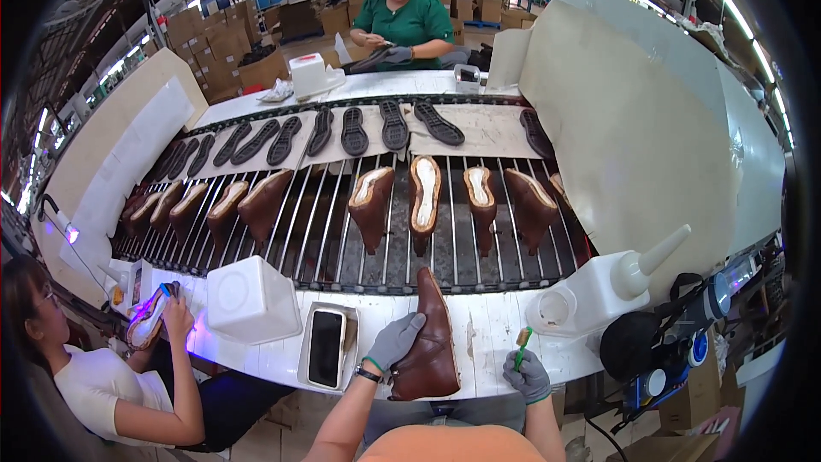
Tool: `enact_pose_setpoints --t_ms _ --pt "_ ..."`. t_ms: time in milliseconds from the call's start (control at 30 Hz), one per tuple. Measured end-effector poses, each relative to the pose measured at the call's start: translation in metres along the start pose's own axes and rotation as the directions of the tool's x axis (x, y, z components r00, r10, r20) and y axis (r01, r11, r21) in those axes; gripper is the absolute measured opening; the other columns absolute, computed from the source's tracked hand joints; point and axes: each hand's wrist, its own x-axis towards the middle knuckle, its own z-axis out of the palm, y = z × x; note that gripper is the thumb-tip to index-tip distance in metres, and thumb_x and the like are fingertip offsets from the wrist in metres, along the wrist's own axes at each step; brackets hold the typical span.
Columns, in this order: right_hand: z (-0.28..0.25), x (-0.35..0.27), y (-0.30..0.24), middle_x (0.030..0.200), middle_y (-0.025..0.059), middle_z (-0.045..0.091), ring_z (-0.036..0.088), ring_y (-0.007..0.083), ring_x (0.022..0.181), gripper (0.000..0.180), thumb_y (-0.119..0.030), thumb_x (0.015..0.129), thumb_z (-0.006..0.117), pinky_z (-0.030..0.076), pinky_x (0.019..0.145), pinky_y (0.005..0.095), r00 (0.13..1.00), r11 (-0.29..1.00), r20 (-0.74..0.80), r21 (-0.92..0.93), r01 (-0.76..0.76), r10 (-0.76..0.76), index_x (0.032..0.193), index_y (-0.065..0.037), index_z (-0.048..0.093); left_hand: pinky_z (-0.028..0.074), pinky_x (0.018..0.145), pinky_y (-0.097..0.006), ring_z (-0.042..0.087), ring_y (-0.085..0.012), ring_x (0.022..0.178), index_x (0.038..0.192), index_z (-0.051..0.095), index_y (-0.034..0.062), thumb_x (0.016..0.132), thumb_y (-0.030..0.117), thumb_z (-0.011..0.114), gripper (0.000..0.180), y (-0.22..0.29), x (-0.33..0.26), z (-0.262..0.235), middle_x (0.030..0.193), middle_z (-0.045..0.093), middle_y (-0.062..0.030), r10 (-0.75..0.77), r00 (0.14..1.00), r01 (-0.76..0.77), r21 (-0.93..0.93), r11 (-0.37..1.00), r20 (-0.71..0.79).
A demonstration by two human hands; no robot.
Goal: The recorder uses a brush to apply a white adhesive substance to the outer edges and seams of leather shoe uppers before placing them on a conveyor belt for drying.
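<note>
My left hand (395, 340), in a grey glove, grips a brown ankle boot upper (428, 342) by its side; the boot stands tilted on the white bench edge (479, 325), toe pointing away from me. My right hand (528, 376), also gloved, pinches a small green-handled brush (522, 346), held upright just right of the boot. The two hands are apart, with the boot between them.
A conveyor of metal rods (333, 231) carries brown boot uppers sole-side up, with black outsoles (353, 130) on the belt beyond. On the bench stand a white squeeze bottle (616, 282), a white box (252, 299) and a phone in a tray (326, 346). One person sits at left, another across.
</note>
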Motion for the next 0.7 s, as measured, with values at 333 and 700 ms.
enact_pose_setpoints --t_ms 333,700 --pt "0.004 0.003 -0.004 0.086 0.0084 0.065 0.043 0.0109 0.048 0.034 -0.013 0.076 0.074 0.034 0.047 0.0255 0.999 0.999 -0.030 -0.045 -0.025 0.024 0.107 -0.003 0.063 0.045 0.090 -0.045 0.059 -0.0448 0.105 0.120 0.060 -0.0003 0.098 0.059 0.033 0.069 0.000 0.004 0.000 0.107 0.065 -0.0272 0.052 0.998 -0.051 0.012 0.999 -0.024" --pt "0.000 -0.001 0.000 0.088 0.0082 0.065 0.045 0.0113 0.051 0.034 -0.012 0.078 0.073 0.034 0.049 0.0263 0.998 0.999 -0.058 -0.046 -0.013 0.010 0.109 -0.002 0.063 0.045 0.091 -0.044 0.058 -0.0445 0.107 0.121 0.059 -0.0017 0.097 0.060 0.033 0.072 -0.006 0.005 0.003 0.109 0.064 -0.0274 0.016 1.000 -0.017 -0.020 1.000 -0.013"
